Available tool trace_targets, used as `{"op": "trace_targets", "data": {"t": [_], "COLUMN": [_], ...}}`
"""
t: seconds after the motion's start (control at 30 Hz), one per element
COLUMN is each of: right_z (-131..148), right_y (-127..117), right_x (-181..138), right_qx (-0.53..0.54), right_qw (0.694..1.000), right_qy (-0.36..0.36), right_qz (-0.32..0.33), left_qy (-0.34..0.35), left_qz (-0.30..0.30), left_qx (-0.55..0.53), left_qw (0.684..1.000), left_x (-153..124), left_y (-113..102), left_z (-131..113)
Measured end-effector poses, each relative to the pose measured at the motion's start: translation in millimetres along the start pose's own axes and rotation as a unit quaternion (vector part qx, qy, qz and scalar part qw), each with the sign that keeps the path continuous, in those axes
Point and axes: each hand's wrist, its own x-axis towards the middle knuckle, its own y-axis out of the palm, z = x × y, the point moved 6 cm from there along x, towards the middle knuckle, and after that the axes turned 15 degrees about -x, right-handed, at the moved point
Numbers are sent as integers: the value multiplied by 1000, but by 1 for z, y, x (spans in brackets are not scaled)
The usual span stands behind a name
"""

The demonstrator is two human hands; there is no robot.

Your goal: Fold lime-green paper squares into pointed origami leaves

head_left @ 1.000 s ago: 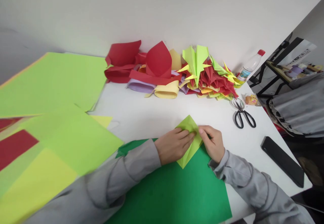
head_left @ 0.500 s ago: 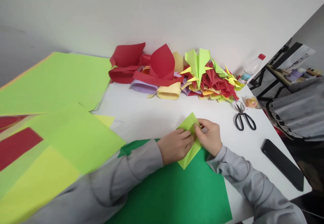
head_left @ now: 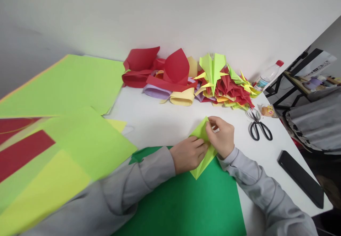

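Observation:
A folded piece of light green paper [head_left: 200, 167] lies diamond-shaped at the far edge of a dark green sheet [head_left: 191, 207]. My left hand [head_left: 188, 154] presses down across its middle, with the fingers bent on the paper. At the upper corner, my right hand [head_left: 221, 136] pinches the right-hand edge between thumb and forefinger. Part of the folded paper is hidden beneath both hands.
Large light green sheets [head_left: 87, 83] and red strips [head_left: 29, 154] cover the left side. Behind are red paper shapes [head_left: 176, 67] and a pile of folded paper [head_left: 229, 86]. Scissors [head_left: 258, 124], a bottle [head_left: 266, 76], a wrapped snack [head_left: 267, 110] and a black case [head_left: 301, 179] lie right.
My right hand has shifted up along the paper's edge to near its top corner. My left hand still holds the paper down. The whole view has swung slightly left.

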Motion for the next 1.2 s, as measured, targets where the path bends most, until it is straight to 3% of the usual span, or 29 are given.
{"op": "trace_targets", "data": {"t": [0.2,0.6,0.8,0.9,1.03,1.2], "right_z": [-2,1,-2,-7,-21,-39], "right_y": [3,5,-8,-15,-19,-9], "right_x": [6,8,13,14,4,-24], "right_qx": [40,-61,2,43,63,50], "right_qw": [999,995,996,997,998,983], "right_qy": [9,-63,-23,7,-18,-160], "right_qz": [-8,-46,-89,-70,-17,80], "left_qy": [8,16,18,15,4,1], "left_qz": [-29,-45,-42,-38,-30,-40], "left_qx": [2,9,11,7,4,2], "left_qw": [1000,999,999,999,1000,999], "left_x": [0,0,-1,-3,-5,-5], "left_y": [-3,-5,-4,-3,0,0], "left_z": [-1,-1,0,1,2,2]}}
